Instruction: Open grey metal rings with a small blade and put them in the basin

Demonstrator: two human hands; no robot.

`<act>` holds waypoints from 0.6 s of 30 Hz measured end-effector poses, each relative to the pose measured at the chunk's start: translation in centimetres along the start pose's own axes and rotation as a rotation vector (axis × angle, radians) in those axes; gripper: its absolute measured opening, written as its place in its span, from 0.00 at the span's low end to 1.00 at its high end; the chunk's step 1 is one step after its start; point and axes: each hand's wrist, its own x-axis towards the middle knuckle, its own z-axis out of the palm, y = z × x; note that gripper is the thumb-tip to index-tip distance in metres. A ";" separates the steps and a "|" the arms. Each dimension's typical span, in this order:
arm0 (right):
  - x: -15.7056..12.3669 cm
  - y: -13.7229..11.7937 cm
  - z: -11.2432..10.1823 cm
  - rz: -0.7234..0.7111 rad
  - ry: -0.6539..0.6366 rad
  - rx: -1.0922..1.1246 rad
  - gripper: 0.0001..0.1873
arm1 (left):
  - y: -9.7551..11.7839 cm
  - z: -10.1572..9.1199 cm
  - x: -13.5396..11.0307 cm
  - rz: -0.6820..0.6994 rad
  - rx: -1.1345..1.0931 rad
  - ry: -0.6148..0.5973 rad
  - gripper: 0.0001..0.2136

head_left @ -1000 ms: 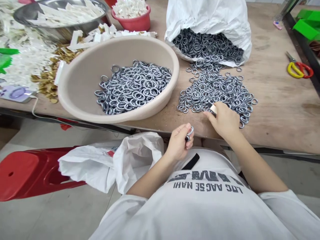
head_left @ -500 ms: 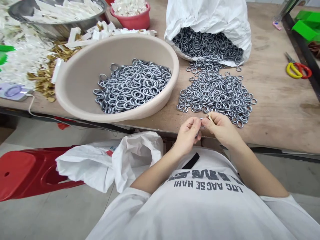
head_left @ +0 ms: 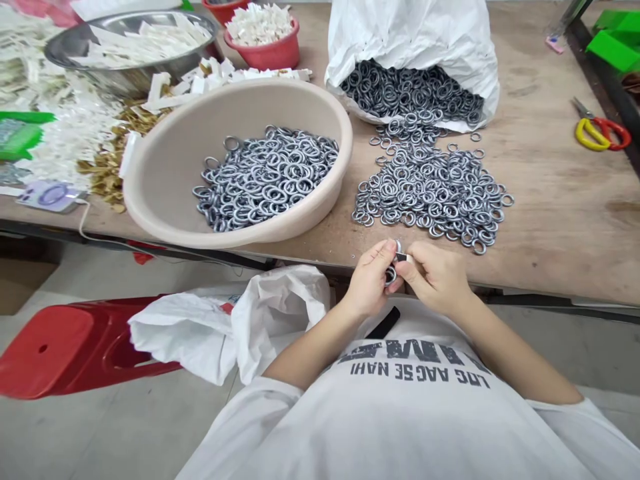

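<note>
My left hand (head_left: 370,280) and my right hand (head_left: 435,277) meet just above the table's front edge. The left hand pinches a grey metal ring (head_left: 390,275), with a second ring (head_left: 399,247) showing above its fingers. My right hand grips a small tan piece with a dark tip (head_left: 403,257), which touches or nearly touches the rings. A loose heap of similar rings (head_left: 430,193) lies just beyond my hands on the wooden table (head_left: 555,227). More rings fill a beige plastic basin (head_left: 160,203) and spill from a white sack (head_left: 410,33).
A steel bowl (head_left: 130,50) and a red bowl (head_left: 263,47) hold white pieces. Brass bits (head_left: 117,157) lie by the basin. Yellow-and-red scissors (head_left: 597,132) rest at right. A white plastic bag (head_left: 275,327) lies on a red stool (head_left: 65,350) below the table edge.
My right hand has left the ring heap and joined my left hand, and my left hand has risen toward the table edge. The view has shifted slightly.
</note>
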 end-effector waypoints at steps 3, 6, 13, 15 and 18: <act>-0.3 -0.1 0.0 -0.041 0.023 -0.125 0.23 | -0.2 0.2 -0.1 -0.018 -0.031 -0.002 0.20; -0.2 0.0 -0.2 -0.072 0.039 -0.160 0.22 | -0.2 0.5 -0.3 -0.029 -0.053 -0.005 0.20; -0.1 -0.4 -0.3 -0.019 -0.052 0.031 0.24 | 0.2 0.1 -0.2 -0.050 -0.033 -0.028 0.21; 0.2 -0.1 0.0 0.025 -0.094 0.126 0.24 | 0.2 -0.3 -0.2 -0.048 -0.028 -0.030 0.20; 1.2 1.2 0.2 0.117 -0.019 0.114 0.26 | -0.1 -0.8 -0.9 -0.085 0.000 -0.109 0.19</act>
